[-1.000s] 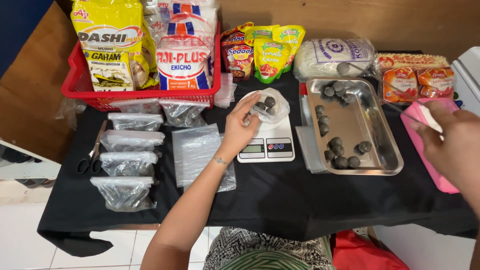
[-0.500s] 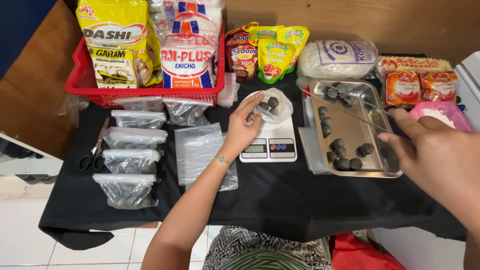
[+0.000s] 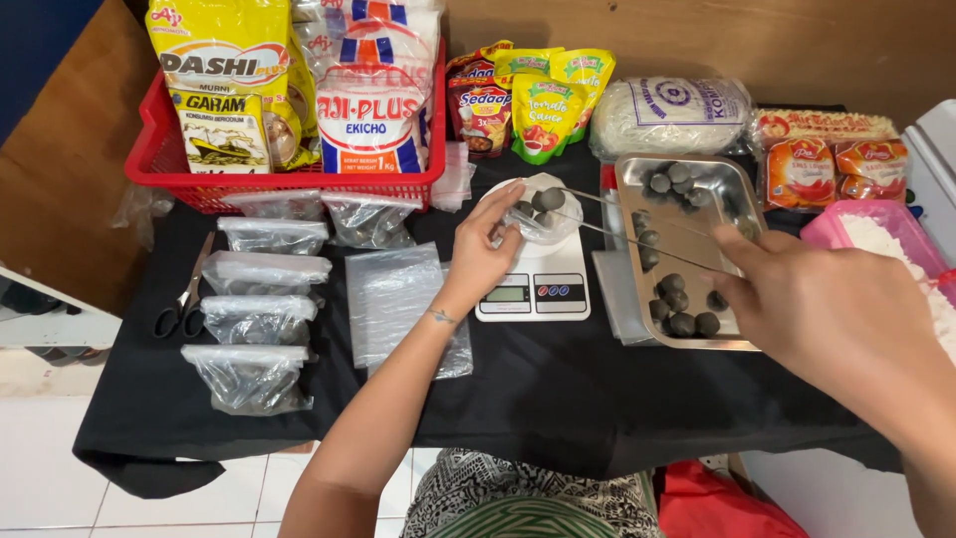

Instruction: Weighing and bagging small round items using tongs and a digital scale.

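now | right hand (image 3: 846,319) clamps tongs (image 3: 637,214), newly carrying ball (image 3: 549,199) over bag (image 3: 543,211) | left hand (image 3: 483,254) pinches bag

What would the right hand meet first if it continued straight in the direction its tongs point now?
Most likely the clear bag of dark balls on the scale, which the left hand holds open. The right hand aims its tongs there; depth is uncertain.

A clear bag (image 3: 543,211) sits open on the white scale (image 3: 536,279), with several dark balls inside. Thin metal tongs (image 3: 637,221) reach across from the steel tray (image 3: 737,194), pinching one dark ball (image 3: 549,199) over the bag's mouth.
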